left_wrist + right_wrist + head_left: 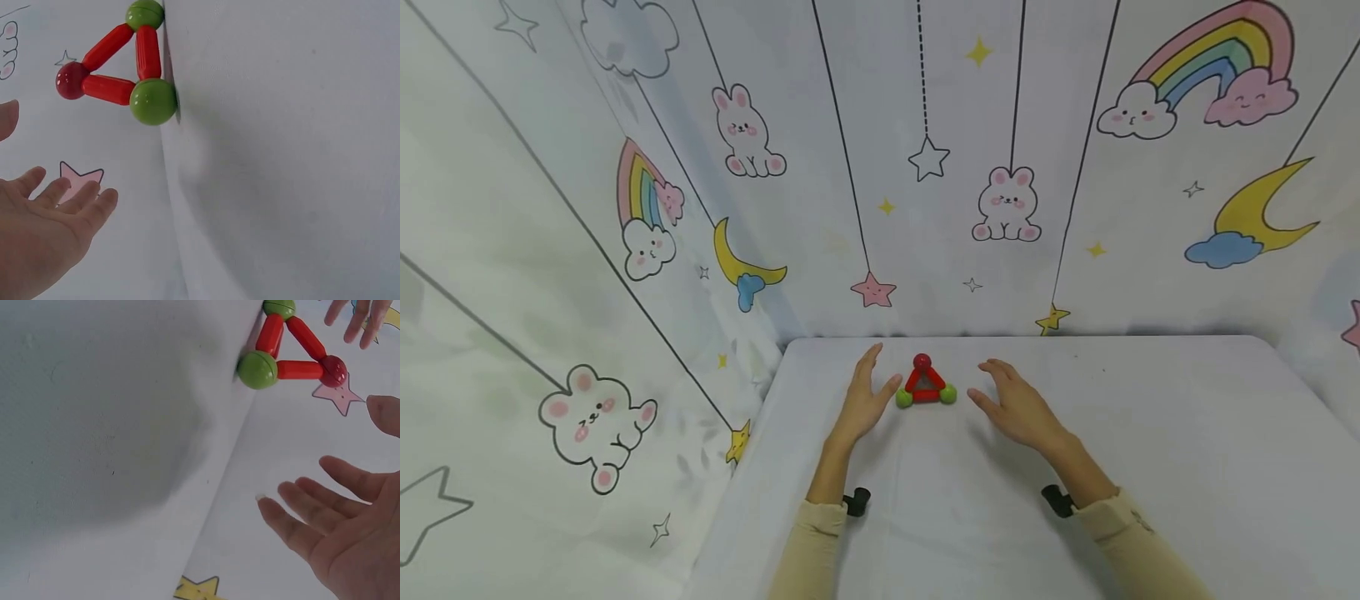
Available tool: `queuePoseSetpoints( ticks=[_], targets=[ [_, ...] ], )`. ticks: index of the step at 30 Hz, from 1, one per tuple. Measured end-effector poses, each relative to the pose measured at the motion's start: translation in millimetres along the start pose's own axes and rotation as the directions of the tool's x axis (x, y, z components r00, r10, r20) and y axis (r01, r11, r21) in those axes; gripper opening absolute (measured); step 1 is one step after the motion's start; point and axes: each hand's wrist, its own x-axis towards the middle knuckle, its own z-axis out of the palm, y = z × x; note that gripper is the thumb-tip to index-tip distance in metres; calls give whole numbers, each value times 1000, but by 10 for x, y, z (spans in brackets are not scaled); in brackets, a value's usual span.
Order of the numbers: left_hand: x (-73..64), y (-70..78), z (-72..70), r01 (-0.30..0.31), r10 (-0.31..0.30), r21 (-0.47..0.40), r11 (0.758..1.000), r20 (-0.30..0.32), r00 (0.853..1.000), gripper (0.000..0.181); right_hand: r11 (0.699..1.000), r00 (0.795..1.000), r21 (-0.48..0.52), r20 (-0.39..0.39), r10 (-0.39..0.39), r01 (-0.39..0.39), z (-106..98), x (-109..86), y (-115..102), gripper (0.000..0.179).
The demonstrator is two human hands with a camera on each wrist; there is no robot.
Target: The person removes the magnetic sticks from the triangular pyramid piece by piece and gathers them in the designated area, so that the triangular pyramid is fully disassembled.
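A triangle of red rods with ball joints (pixel 925 396) stands upright on the white table. Two green balls (pixel 154 101) touch the tabletop, and a red ball (pixel 333 370) forms the peak. Left of it in the head view is the left hand (pixel 863 404), its fingers extended and apart from the triangle. The right hand (pixel 1018 410) hovers on the other side, palm turned inward, fingers loosely spread. Neither hand touches the triangle or holds anything. Both palms also show in the wrist views, the left hand (pixel 47 231) and the right hand (pixel 350 519).
The white tabletop (pixel 1150 433) reaches back to a cloth backdrop (pixel 925 242) printed with rabbits, stars, moons and rainbows. More of the cloth hangs at the left side. A small black device (pixel 857 502) sits on the left wrist, another black device (pixel 1057 501) on the right wrist.
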Motion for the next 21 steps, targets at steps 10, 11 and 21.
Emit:
queuePoseSetpoints(
  ticks=[10,11,21],
  targets=[
    [89,72,117,20,-30,-178,984,-57,998,66,997,999,73,-44,14,-11,100,152,-69,47],
    [99,80,129,20,-32,-192,981,-60,998,66,997,999,79,-44,15,-12,116,170,-72,46],
    [175,121,246,24,-51,-251,968,-103,993,62,992,998,128,-54,17,-10,234,287,-164,36]
  ],
)
